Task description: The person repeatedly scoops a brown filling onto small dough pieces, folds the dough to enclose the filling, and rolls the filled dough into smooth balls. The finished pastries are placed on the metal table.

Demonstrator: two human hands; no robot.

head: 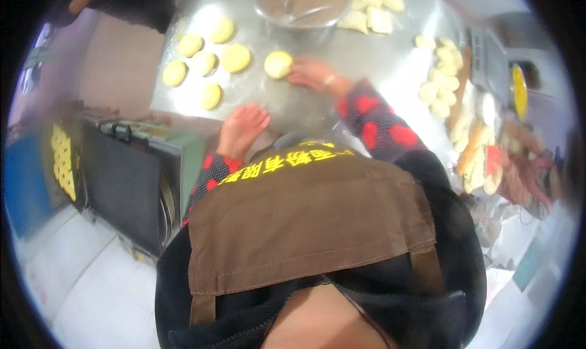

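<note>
At its near right edge, a round yellow dough cake (278,64) meets the fingers of my right hand (313,75), above the metal worktable (302,104). My left hand (245,125) is empty by the table's near edge, its fingers extended. Several more yellow dough cakes (236,58) lie spread over the left part of the table. Beyond my right hand stands a metal bowl (336,21) of brown filling (316,1), with a utensil's handle in it. Part of the bowl is cut off by the picture's top.
Square pale dough pieces (379,19) lie right of the bowl. Dough lumps (439,83) and rolling pins (459,90) line the table's right side, where another person's hand (501,159) holds something red. A dark open-fronted cabinet (123,179) and a tray of yellow cakes (62,161) stand left.
</note>
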